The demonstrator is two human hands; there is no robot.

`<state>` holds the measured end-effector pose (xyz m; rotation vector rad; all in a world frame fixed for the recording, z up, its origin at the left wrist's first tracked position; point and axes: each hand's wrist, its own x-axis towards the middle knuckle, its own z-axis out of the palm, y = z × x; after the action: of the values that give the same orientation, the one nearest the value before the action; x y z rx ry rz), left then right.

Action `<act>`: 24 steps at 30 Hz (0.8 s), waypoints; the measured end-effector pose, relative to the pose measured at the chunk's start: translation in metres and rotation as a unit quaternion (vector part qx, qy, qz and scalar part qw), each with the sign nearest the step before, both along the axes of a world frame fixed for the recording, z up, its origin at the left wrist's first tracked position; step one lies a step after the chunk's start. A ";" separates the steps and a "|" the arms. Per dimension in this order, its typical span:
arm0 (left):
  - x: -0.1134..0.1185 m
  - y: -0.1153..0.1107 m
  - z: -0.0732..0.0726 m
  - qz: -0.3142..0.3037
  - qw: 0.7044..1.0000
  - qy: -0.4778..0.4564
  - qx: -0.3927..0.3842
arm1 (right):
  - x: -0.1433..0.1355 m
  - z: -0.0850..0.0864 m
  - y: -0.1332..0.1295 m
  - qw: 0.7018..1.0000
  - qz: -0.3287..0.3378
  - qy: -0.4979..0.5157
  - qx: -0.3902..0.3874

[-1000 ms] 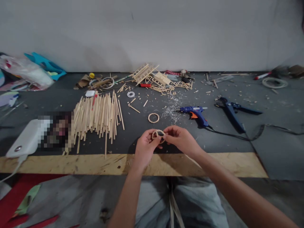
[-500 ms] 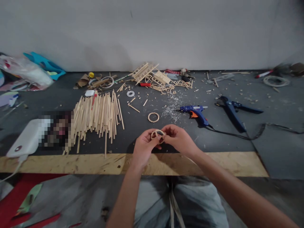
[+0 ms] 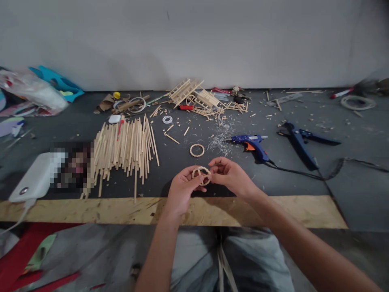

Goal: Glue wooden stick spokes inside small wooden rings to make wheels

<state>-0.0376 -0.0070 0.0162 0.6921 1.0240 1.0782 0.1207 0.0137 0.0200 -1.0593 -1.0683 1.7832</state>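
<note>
"Toward the left of the bench (image 3: 172, 160), what is lying there?"

"A heap of thin wooden sticks (image 3: 130, 146) is spreading over the dark top."

"And the left hand (image 3: 181, 188)?"

"It is clamping the spoked ring (image 3: 201, 167) between thumb and fingers, over the bench near its front edge. A plain ring (image 3: 197, 156) is lying just beyond."

"How is the held one likely behaving?"

"Light and stiff, I'm guessing, dry rather than slippery, but looking fragile: hard squeezing could be cracking its joints. I'd be taking it by the outer rim, leaving the thin crossing piece alone."

"What is the right hand (image 3: 231, 176) doing?"

"Its thumb and fingertip are pinching at the right rim; whether they are hiding some small piece, I cannot tell."

"Farther right?"

"A blue glue gun (image 3: 251, 142) is lying near, and blue cutters (image 3: 300, 144) are resting past it."
</note>
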 end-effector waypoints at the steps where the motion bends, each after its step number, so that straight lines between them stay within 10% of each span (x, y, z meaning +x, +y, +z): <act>1: 0.000 0.000 0.000 0.002 1.000 -0.001 0.000 | 0.000 0.000 0.000 1.000 -0.002 0.002 0.002; 24: -0.001 -0.001 -0.004 0.000 1.000 -0.011 0.016 | -0.007 0.003 0.000 0.994 -0.056 -0.072 0.055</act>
<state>-0.0384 -0.0076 0.0119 0.7046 0.9905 1.1027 0.1132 0.0137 0.0228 -1.1701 -1.1556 1.5611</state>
